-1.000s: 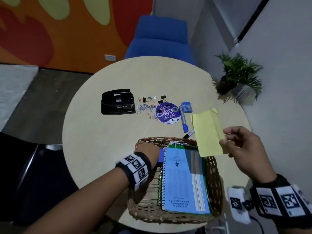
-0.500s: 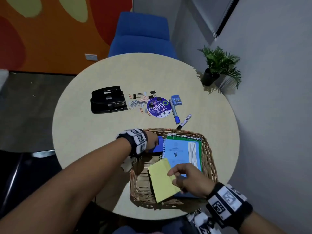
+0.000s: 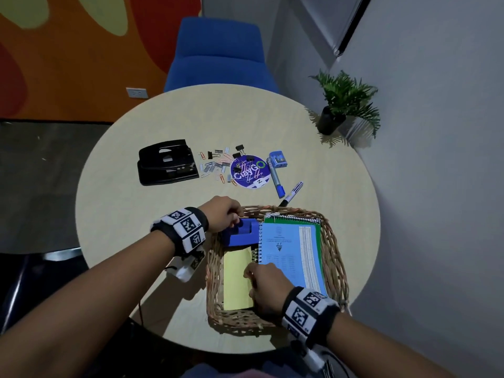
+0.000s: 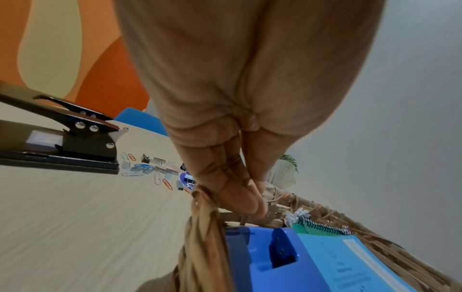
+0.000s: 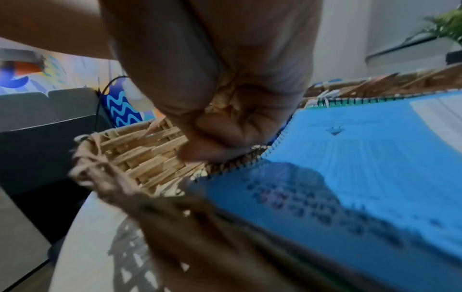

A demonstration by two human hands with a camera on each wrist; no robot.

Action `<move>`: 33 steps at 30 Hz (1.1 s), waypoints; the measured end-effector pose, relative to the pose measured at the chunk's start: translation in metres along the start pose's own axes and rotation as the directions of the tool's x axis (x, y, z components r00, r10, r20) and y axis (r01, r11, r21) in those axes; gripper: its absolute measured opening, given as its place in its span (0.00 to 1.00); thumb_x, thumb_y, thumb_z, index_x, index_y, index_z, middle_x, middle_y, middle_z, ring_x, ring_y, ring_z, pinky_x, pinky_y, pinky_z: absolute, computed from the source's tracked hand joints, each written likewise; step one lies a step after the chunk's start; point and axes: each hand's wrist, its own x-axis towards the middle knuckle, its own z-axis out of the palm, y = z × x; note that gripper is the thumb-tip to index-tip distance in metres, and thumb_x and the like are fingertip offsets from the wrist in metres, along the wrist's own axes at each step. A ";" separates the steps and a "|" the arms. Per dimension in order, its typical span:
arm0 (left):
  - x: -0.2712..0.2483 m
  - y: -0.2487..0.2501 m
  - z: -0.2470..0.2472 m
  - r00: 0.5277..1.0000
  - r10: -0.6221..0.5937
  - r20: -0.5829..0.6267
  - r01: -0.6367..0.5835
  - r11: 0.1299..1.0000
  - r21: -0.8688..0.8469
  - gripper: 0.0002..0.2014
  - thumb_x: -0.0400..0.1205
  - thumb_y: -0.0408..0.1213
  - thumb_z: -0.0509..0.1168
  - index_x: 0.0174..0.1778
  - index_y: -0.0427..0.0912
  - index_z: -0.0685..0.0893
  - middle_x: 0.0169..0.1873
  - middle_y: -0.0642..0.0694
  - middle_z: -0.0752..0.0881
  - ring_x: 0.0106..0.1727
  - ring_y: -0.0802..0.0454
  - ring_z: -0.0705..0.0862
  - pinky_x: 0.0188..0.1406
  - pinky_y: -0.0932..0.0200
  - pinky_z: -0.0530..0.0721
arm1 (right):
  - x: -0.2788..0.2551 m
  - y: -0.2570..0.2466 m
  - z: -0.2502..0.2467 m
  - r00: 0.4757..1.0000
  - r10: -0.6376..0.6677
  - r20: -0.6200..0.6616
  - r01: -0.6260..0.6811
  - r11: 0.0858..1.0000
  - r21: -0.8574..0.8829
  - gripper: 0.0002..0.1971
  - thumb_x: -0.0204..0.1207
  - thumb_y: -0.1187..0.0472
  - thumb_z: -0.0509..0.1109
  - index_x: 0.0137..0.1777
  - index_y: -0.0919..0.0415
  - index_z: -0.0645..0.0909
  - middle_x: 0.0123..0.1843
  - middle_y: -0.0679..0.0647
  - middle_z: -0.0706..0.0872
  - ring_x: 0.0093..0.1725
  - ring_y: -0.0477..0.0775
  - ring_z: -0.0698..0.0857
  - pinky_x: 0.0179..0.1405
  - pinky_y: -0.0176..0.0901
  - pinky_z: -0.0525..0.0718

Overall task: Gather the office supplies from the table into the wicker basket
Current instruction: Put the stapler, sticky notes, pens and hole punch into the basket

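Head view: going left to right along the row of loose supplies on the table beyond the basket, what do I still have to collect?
Black hole punch → scattered paper clips and binder clips → round purple lid → blue marker → black-tipped white pen.

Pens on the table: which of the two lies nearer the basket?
The white pen with the black tip: its tip nearly reaches the basket rim. The blue pen lies farther back, beside the round purple lid.
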 end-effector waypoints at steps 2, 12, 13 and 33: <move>-0.003 -0.003 -0.001 0.999 -0.015 -0.034 0.014 1.000 -0.024 0.12 0.85 0.29 0.56 0.57 0.39 0.84 0.44 0.46 0.87 0.39 0.54 0.84 0.45 0.60 0.83 | 0.000 -0.004 0.000 0.998 -0.066 0.010 0.067 0.975 -0.211 0.20 0.75 0.75 0.62 0.66 0.63 0.75 0.58 0.66 0.81 0.52 0.67 0.83 0.42 0.47 0.74; -0.002 -0.006 -0.017 0.955 -0.092 -0.283 0.098 0.995 0.004 0.10 0.83 0.31 0.60 0.54 0.39 0.86 0.49 0.41 0.89 0.48 0.49 0.83 0.48 0.60 0.76 | -0.012 0.014 -0.021 0.966 -0.222 -0.132 0.207 0.971 -0.120 0.16 0.77 0.61 0.68 0.64 0.56 0.77 0.62 0.56 0.78 0.57 0.62 0.82 0.54 0.53 0.81; -0.001 -0.004 -0.021 0.950 -0.091 -0.299 0.104 0.994 0.028 0.09 0.83 0.32 0.61 0.53 0.39 0.86 0.48 0.40 0.89 0.48 0.47 0.84 0.48 0.59 0.76 | -0.013 0.021 -0.035 0.960 -0.224 -0.167 0.213 0.974 -0.079 0.16 0.77 0.59 0.68 0.65 0.54 0.77 0.61 0.55 0.80 0.57 0.60 0.82 0.57 0.52 0.81; 0.192 0.099 0.002 0.952 -0.005 0.305 -0.296 0.221 0.929 0.18 0.86 0.35 0.57 0.73 0.40 0.74 0.75 0.41 0.70 0.76 0.36 0.64 0.66 0.38 0.76 | 0.176 0.135 -0.192 0.903 -0.418 0.099 0.353 0.590 -0.726 0.11 0.80 0.63 0.61 0.59 0.63 0.81 0.66 0.58 0.77 0.61 0.64 0.75 0.39 0.50 0.72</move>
